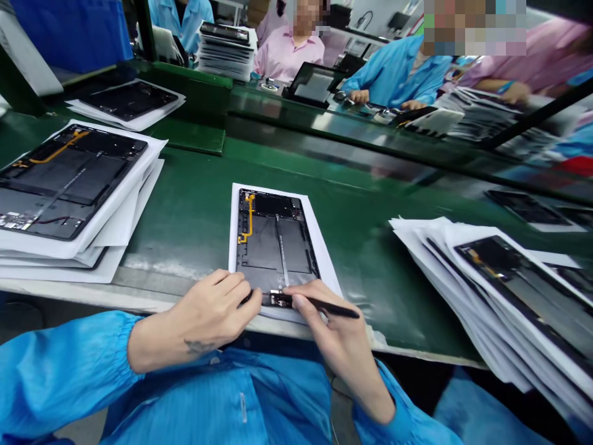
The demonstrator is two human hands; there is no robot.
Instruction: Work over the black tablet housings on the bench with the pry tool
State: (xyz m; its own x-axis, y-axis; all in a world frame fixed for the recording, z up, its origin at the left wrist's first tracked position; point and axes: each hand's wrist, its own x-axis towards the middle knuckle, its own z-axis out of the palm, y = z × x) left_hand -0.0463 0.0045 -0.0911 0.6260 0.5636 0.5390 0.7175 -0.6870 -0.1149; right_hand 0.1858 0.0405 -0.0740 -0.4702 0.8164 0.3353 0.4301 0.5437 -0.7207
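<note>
In the head view an opened tablet housing point(264, 247) lies on white paper point(324, 253) at the table's near edge. An orange flex cable point(251, 219) runs along its left side and a grey ribbon cable point(281, 247) down its middle. My left hand point(215, 309) is closed, its curled fingers on the housing's lower left corner. Between the fingers of my right hand point(336, 330) is a slim black tweezers-like tool point(336, 308). Its tip, mostly hidden by my fingers, is near the small circuit board point(278, 300) at the housing's bottom edge.
Paper-layered stacks of tablet housings stand left point(74, 185) and right point(519, 278). Another housing point(130, 100) lies at the back left. Beyond a green ledge point(278, 102), several people work beside more stacks. A blue bin point(69, 31) stands at the upper left.
</note>
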